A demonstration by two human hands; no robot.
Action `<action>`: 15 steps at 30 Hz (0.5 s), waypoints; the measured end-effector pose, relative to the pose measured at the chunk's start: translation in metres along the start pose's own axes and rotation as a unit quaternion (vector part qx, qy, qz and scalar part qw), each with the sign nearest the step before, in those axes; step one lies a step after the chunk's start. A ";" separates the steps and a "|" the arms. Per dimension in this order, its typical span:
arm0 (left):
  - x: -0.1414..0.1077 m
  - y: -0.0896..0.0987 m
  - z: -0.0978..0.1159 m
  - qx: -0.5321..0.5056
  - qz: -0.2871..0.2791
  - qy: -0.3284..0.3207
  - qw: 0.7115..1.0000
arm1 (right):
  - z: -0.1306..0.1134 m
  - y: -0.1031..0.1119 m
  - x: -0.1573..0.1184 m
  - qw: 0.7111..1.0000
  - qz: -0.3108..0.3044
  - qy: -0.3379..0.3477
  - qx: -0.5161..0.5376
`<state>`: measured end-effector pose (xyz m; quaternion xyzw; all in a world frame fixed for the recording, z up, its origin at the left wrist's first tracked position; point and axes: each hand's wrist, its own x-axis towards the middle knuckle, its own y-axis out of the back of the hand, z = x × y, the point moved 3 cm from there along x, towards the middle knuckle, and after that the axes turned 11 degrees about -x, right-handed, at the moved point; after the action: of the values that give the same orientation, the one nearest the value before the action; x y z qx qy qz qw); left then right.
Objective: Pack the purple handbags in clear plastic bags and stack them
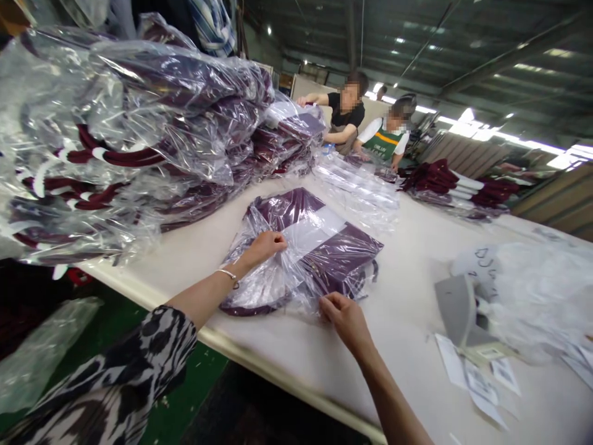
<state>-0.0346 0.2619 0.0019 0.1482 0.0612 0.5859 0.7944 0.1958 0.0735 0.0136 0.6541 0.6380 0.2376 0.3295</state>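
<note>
A folded maroon garment (296,210) with a white band across it lies on the table inside a clear plastic bag (259,281). My left hand (266,245) pinches the bag's film near its middle, fingers closed. At the bag's near right side, my right hand (340,309) grips the film between thumb and fingers. The bag looks wrinkled and drawn up between both hands. Maroon trim shows through it along the near edge.
Bagged maroon garments (185,123) are piled high on the left. Flat plastic bags (356,188) lie beyond. Folded maroon garments (449,179) are stacked at the back right. Loose plastic (542,290) and paper labels (479,383) lie right. Two people (347,117) work across the table (398,346).
</note>
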 end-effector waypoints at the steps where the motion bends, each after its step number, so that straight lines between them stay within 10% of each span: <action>1: 0.000 -0.001 -0.002 0.001 0.004 0.000 1.000 | 0.004 0.000 -0.003 0.999 0.021 -0.013 -0.031; 7: 0.000 -0.002 -0.003 0.002 0.006 0.016 1.000 | 0.008 0.002 -0.016 0.964 0.073 -0.052 -0.249; 15: 0.003 0.006 0.006 -0.042 -0.017 0.075 0.996 | 0.015 0.008 -0.017 0.970 0.057 -0.075 -0.222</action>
<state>-0.0375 0.2653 0.0097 0.0687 0.0985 0.5837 0.8030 0.2110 0.0552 0.0118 0.6157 0.5044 0.3419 0.4996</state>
